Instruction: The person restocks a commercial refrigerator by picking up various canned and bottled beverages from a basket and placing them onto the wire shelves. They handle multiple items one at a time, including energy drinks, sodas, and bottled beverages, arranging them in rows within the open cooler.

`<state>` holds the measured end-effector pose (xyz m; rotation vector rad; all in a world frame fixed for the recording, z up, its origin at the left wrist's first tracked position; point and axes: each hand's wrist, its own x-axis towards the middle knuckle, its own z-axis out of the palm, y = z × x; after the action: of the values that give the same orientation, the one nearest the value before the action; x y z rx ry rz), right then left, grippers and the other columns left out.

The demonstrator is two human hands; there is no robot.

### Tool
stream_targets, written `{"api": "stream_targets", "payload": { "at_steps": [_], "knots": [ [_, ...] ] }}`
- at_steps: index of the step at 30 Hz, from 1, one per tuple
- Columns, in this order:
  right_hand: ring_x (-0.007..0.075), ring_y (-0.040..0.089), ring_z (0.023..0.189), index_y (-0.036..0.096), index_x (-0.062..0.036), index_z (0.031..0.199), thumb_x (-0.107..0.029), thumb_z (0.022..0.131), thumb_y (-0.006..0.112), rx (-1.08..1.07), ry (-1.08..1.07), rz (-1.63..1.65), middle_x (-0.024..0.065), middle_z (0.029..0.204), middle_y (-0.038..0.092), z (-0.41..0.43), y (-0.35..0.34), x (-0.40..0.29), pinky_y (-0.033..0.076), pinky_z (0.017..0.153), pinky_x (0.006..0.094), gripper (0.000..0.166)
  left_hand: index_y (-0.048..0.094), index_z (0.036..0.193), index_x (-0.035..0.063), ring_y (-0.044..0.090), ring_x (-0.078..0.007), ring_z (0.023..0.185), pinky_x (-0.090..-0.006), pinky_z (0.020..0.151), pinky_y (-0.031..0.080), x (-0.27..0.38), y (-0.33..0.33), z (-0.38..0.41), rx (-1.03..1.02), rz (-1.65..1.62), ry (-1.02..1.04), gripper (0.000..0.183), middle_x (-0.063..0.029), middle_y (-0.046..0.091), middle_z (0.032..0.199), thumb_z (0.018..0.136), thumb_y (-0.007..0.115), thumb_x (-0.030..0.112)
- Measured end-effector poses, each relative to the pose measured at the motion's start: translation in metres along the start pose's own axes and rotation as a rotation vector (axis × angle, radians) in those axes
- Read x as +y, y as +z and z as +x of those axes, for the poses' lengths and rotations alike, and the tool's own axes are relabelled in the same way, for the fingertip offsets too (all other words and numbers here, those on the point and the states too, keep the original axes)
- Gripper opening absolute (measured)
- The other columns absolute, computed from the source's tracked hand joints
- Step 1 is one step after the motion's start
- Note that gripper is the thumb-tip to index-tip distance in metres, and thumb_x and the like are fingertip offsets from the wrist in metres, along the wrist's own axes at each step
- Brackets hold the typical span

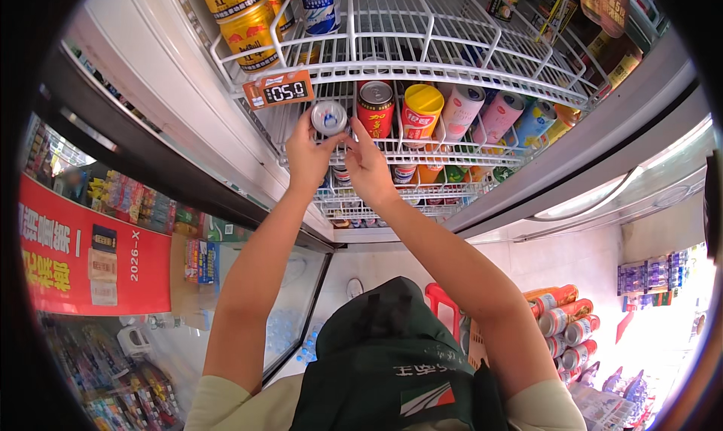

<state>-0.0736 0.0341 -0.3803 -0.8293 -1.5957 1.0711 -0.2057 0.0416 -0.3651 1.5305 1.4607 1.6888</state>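
Note:
A drink can with a silver top and a blue-marked pull tab is held at the left end of a white wire shelf in an upright cooler. My left hand grips its left side, with the thumb across the front. Against the can's right side are the fingers of my right hand; the thumbs nearly meet below it. To the right stand a red can, a can with a yellow lid, a pale pink can, a pink can and a blue can.
Above is another wire shelf with gold Red Bull cans, a blue can and an orange price tag. The open glass door is at left. Stacked can packs and a red stool stand behind, right.

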Motion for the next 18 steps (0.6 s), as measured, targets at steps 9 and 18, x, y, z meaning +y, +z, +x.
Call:
{"api": "stream_targets", "payload": {
  "at_steps": [9, 18],
  "knots": [
    [0.0344, 0.061, 0.103, 0.050, -0.0054, 0.130, -0.002, 0.072, 0.072, 0.032, -0.495, -0.378, 0.0162, 0.125, 0.057, -0.019, -0.042, -0.080, 0.052, 0.084, 0.0389, 0.063, 0.053, 0.127, -0.0018, 0.059, -0.0172, 0.109, -0.0297, 0.093, 0.047, 0.087, -0.018, -0.052, 0.031, 0.116, 0.255, 0.062, -0.0120, 0.062, 0.120, 0.069, 0.076, -0.005],
    [0.0314, 0.061, 0.095, 0.055, -0.0046, 0.125, 0.000, 0.058, 0.075, 0.112, -0.950, -0.463, 0.0141, 0.122, 0.060, 0.019, -0.061, -0.194, 0.049, 0.081, 0.0368, 0.070, 0.046, 0.123, -0.0007, 0.056, -0.0253, 0.120, -0.0347, 0.099, 0.046, 0.191, -0.036, -0.017, -0.024, -0.266, 0.648, 0.051, -0.0157, 0.057, 0.129, 0.078, 0.070, -0.003]
  ]
}}
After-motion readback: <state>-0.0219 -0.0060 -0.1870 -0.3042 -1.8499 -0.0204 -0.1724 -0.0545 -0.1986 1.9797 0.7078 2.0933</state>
